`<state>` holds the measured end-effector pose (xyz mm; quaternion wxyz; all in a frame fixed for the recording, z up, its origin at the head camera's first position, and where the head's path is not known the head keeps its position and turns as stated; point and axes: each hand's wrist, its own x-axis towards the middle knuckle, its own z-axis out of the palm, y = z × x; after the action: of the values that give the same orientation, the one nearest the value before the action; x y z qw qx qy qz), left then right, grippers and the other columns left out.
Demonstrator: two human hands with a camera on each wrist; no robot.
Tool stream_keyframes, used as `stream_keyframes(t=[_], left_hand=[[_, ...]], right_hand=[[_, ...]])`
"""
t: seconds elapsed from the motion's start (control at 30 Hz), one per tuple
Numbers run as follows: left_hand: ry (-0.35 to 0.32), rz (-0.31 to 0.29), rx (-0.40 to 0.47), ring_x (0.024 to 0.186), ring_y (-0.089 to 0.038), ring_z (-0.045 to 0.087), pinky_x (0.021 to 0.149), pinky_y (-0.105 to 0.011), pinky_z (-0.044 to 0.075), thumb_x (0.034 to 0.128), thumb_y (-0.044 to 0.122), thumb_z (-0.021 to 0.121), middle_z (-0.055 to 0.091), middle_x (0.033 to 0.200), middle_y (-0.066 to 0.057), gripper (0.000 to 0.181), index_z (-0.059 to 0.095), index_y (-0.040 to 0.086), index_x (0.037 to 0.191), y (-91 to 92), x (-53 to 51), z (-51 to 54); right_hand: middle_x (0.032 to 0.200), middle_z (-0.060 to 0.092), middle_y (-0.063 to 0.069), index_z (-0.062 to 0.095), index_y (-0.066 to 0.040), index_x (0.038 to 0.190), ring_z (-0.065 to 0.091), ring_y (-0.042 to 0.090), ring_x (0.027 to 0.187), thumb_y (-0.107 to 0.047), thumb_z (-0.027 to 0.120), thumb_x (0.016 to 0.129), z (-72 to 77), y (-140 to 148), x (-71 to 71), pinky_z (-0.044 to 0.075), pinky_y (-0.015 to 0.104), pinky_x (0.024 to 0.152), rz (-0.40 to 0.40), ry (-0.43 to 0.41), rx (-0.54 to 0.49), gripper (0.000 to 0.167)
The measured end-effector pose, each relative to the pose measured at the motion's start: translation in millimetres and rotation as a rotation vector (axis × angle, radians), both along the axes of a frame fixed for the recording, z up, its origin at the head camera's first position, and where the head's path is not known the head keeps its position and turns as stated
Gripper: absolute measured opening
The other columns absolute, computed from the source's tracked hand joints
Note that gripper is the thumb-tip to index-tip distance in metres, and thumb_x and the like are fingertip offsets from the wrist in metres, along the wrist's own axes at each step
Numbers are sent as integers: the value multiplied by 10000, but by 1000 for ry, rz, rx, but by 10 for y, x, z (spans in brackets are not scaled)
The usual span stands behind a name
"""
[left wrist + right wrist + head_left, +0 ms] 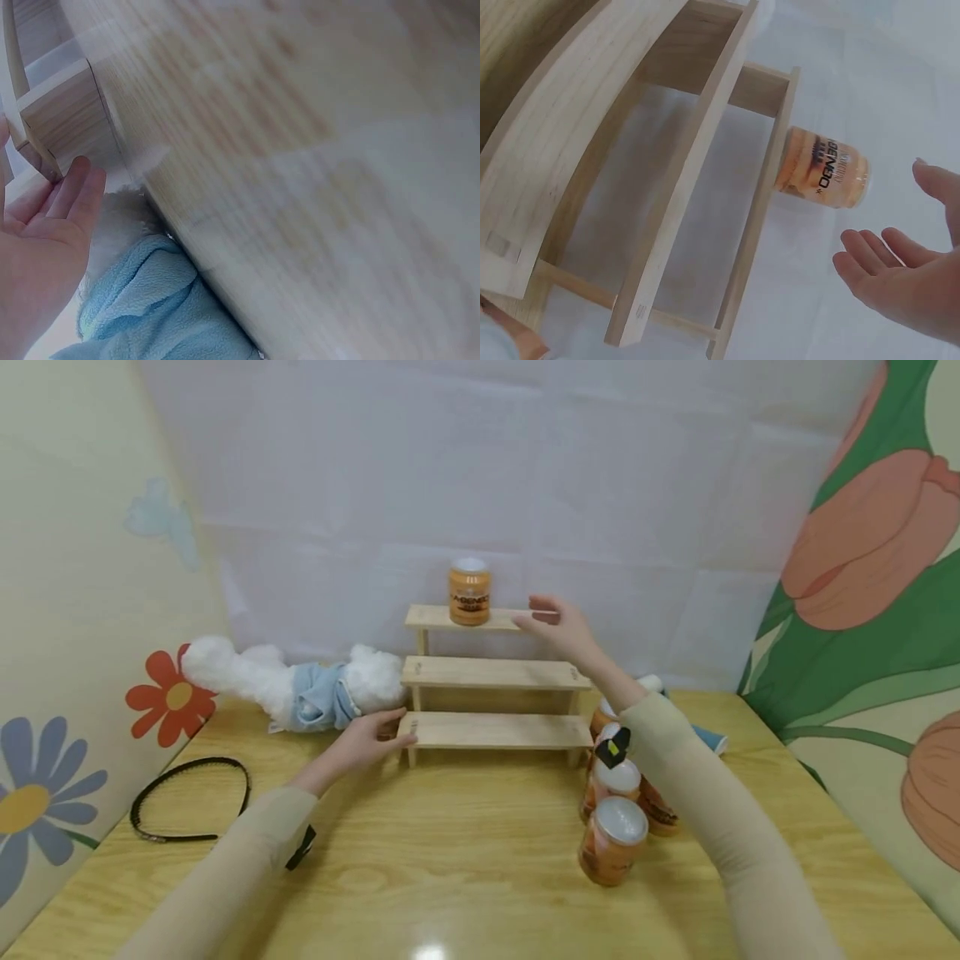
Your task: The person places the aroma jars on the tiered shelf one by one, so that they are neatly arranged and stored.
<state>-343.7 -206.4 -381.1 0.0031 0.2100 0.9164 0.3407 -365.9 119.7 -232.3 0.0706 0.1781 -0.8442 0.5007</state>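
Note:
A three-tier wooden stand point(495, 673) stands on the table against the white cloth. At the left end of its lowest board, my left hand point(358, 749) holds the wood between thumb and fingers; the left wrist view shows the fingers point(82, 191) against the board's corner. An orange can point(470, 593) with a pale lid is upright on the top board, left of centre. My right hand point(564, 628) is raised to the right of that can, apart from it, holding nothing. In the right wrist view a gap separates the fingertips from the can point(823, 169).
Several similar orange cans point(613, 843) line up at the stand's right, partly behind my right forearm. A blue item point(708, 739) lies beyond them. A white plush toy point(322, 689) in blue clothing lies left of the stand. A black headband point(191, 762) is at the table's left.

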Motion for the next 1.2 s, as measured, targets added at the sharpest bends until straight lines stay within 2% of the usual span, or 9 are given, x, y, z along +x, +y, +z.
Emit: stream_keyframes(t=[0.33, 0.63, 0.83, 0.97, 1.2], left_hand=[[-10, 6, 0, 1222, -410, 484, 963, -484, 439, 914, 449, 572, 374, 1439, -260, 747, 331, -24, 1440, -11, -4, -12], [-10, 6, 1, 1226, -417, 476, 962, -479, 440, 922, 434, 567, 358, 1440, -276, 735, 331, -35, 1436, -32, -8, 6], [-30, 0, 3, 1236, -415, 467, 968, -476, 437, 924, 431, 565, 343, 1452, -272, 738, 318, -32, 1442, -30, 0, -8], [-36, 0, 2, 1232, -415, 471, 965, -479, 439, 921, 445, 563, 339, 1457, -266, 748, 315, -27, 1445, -35, -3, -5], [-31, 0, 3, 1232, -411, 471, 960, -483, 441, 921, 437, 567, 341, 1459, -259, 742, 318, -28, 1443, -38, -10, -4]], right_hand=[[1407, 457, 158, 407, -62, 1414, 483, 296, 1258, -299, 611, 922, -62, 342, 374, 427, 431, 1000, 71, 18, 50, 583], [1394, 465, 171, 402, -35, 1409, 489, 308, 1250, -267, 601, 932, -223, 586, 583, 431, 439, 994, 80, -17, 83, 567], [1401, 448, 198, 372, -28, 1423, 481, 329, 1250, -267, 583, 943, -332, 775, 795, 448, 460, 966, 119, -49, 89, 576], [1401, 446, 205, 363, -28, 1429, 488, 334, 1242, -264, 578, 946, -418, 887, 896, 457, 432, 963, 140, -49, 103, 579], [1367, 504, 139, 441, -90, 1394, 509, 319, 1225, -265, 586, 941, -532, 1032, 1046, 485, 376, 925, 161, -57, 136, 506]])
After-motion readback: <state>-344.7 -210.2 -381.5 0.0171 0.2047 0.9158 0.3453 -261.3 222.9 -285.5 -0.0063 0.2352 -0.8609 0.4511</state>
